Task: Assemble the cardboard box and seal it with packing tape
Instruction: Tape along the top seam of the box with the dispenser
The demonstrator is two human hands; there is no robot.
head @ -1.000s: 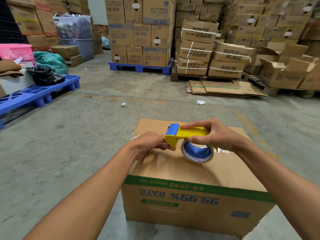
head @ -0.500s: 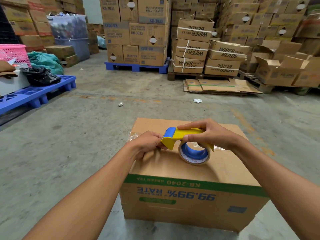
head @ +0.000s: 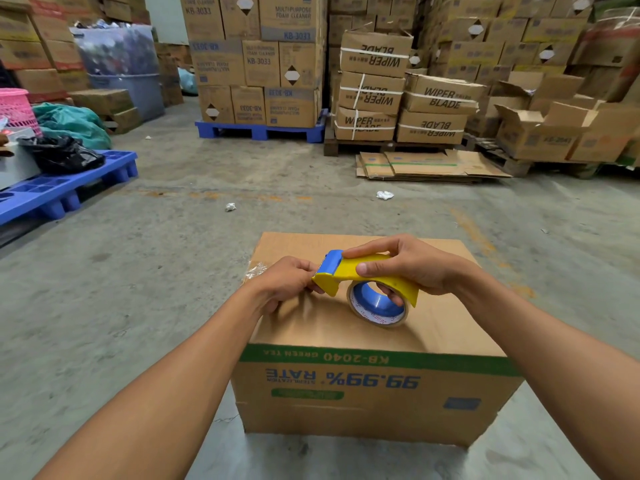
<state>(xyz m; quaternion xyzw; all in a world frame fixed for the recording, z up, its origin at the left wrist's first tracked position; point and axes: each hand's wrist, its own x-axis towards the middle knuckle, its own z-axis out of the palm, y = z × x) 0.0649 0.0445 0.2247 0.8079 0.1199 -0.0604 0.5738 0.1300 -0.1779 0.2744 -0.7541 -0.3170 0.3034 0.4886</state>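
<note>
A closed cardboard box (head: 346, 393) with upside-down blue print and a green stripe stands on the concrete floor in front of me. Above its top, my right hand (head: 412, 268) grips a yellow and blue tape dispenser (head: 360, 271), with a finger through the blue core of the tape roll (head: 377, 306). My left hand (head: 287, 282) has its fingers pinched at the dispenser's blue front end, where the tape end sits; the tape end itself is hidden. A crinkled piece of clear tape (head: 254, 271) sticks out at the box's left top edge.
A blue pallet (head: 65, 188) with a black bag stands at the left. Stacked cartons on a blue pallet (head: 259, 131) and a wooden one fill the back. Flattened cardboard (head: 429, 164) lies at the back right. Paper scraps (head: 230, 206) dot the floor.
Both hands and the dispenser stay almost in place above the box top. The view has shifted slightly; my left fingers remain at the dispenser's front end.
</note>
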